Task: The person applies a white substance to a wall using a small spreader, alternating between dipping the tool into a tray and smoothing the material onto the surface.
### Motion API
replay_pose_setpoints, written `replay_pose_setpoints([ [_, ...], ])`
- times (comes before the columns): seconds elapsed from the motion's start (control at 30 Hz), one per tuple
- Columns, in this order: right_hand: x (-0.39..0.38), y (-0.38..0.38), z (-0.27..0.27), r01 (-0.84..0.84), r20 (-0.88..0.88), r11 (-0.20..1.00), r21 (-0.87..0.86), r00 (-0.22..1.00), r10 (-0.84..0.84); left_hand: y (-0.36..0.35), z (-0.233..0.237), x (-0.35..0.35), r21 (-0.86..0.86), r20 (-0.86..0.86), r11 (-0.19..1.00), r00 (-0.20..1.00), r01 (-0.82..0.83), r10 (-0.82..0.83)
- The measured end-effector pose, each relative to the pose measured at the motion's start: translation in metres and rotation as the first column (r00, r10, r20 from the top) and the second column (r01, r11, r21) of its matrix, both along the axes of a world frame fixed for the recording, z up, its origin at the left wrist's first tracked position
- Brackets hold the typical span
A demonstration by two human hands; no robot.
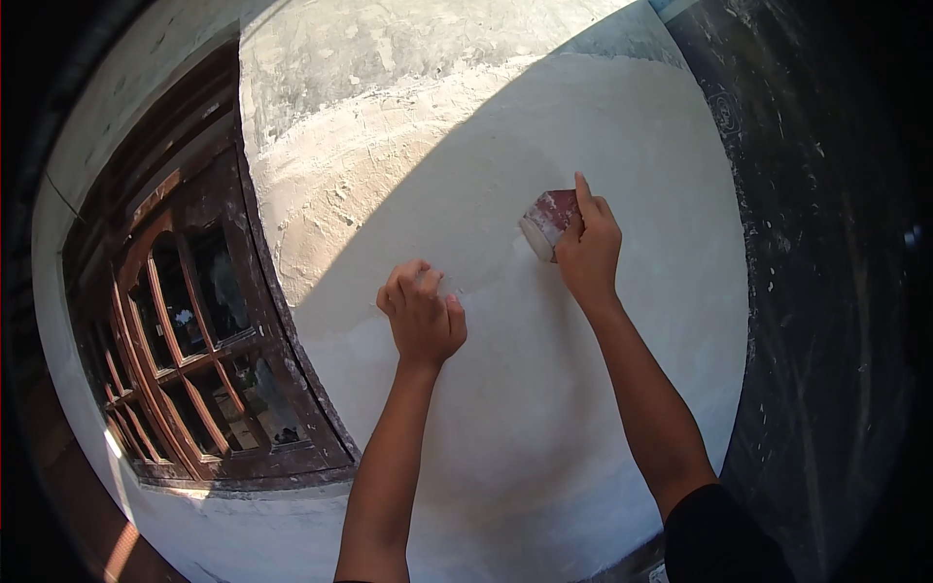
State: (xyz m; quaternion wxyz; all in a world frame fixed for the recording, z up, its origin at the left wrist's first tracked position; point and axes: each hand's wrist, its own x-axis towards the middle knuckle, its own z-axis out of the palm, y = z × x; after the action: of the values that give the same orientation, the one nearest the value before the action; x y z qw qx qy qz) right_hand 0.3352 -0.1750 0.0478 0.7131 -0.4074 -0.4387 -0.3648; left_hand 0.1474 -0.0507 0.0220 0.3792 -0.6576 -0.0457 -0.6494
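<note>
Brown wooden window (173, 373) at left, glass panes within; dark scuffed surface (812, 311) at right.

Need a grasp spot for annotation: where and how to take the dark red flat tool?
I'd pinch the right edge of the dark red flat tool across its broad faces, coming from the right, as the right hand does. It looks flat, and pale material covers its lower-left edge.

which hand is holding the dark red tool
The right hand, higher on the pale wall, grips the dark red flat tool; the left hand is lower, nearer the brown wooden window.
</note>
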Motion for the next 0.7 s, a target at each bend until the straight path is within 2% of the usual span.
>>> replay_pose_setpoints([
  [0.07, -0.013, -0.011, -0.001, -0.111, 0.055, 0.992, 0.063, 0.993, 0.107, 0.000, 0.001, 0.001, 0.020, 0.002, 1.000, 1.000, -0.016, 0.016],
  [0.13, -0.033, 0.006, -0.005, -0.211, 0.268, 0.977, -0.029, 0.940, 0.211, 0.001, 0.000, 0.000, 0.015, 0.005, 1.000, 1.000, -0.009, 0.009],
  [0.2, -0.033, 0.025, -0.006, -0.172, 0.308, 0.977, -0.125, 0.929, 0.203, 0.002, 0.000, 0.000, 0.005, 0.006, 1.000, 1.000, -0.005, 0.005],
  [0.27, -0.011, 0.025, -0.003, -0.117, 0.090, 0.993, 0.024, 0.989, 0.114, 0.003, -0.001, -0.002, 0.001, 0.013, 1.000, 1.000, 0.006, -0.006],
  [0.3, -0.002, 0.014, 0.000, 0.001, -0.025, 0.998, 0.066, 1.000, 0.001, 0.004, -0.002, -0.003, -0.001, 0.011, 1.000, 1.000, 0.000, 0.000],
  [0.33, 0.006, 0.015, 0.000, -0.077, -0.096, 0.986, 0.146, 0.991, 0.091, 0.003, -0.002, -0.002, -0.002, 0.010, 1.000, 1.000, 0.002, -0.002],
  [0.4, -0.014, -0.001, -0.001, -0.077, 0.013, 0.986, 0.150, 0.997, 0.076, 0.002, 0.000, 0.000, -0.006, 0.009, 1.000, 1.000, 0.008, -0.008],
  [0.47, -0.039, 0.010, -0.005, -0.198, 0.255, 0.980, 0.015, 0.949, 0.188, 0.002, -0.001, -0.003, 0.017, 0.019, 0.999, 0.999, 0.044, -0.044],
  [0.5, -0.045, 0.018, -0.007, -0.235, 0.300, 0.968, -0.092, 0.920, 0.251, 0.002, -0.002, -0.003, 0.015, 0.018, 0.999, 0.999, 0.041, -0.041],
  [0.53, -0.040, 0.024, -0.008, -0.237, 0.298, 0.967, -0.091, 0.920, 0.254, 0.003, -0.002, -0.003, 0.005, 0.018, 0.999, 0.999, 0.048, -0.048],
  [0.63, -0.009, 0.023, -0.001, -0.047, -0.038, 0.996, 0.072, 0.998, 0.050, 0.003, -0.001, -0.004, 0.001, 0.016, 0.999, 0.999, 0.049, -0.049],
  [0.7, -0.013, 0.009, -0.001, -0.056, -0.040, 0.991, 0.124, 0.997, 0.062, 0.003, -0.001, -0.002, 0.000, 0.017, 0.999, 0.999, 0.051, -0.051],
])
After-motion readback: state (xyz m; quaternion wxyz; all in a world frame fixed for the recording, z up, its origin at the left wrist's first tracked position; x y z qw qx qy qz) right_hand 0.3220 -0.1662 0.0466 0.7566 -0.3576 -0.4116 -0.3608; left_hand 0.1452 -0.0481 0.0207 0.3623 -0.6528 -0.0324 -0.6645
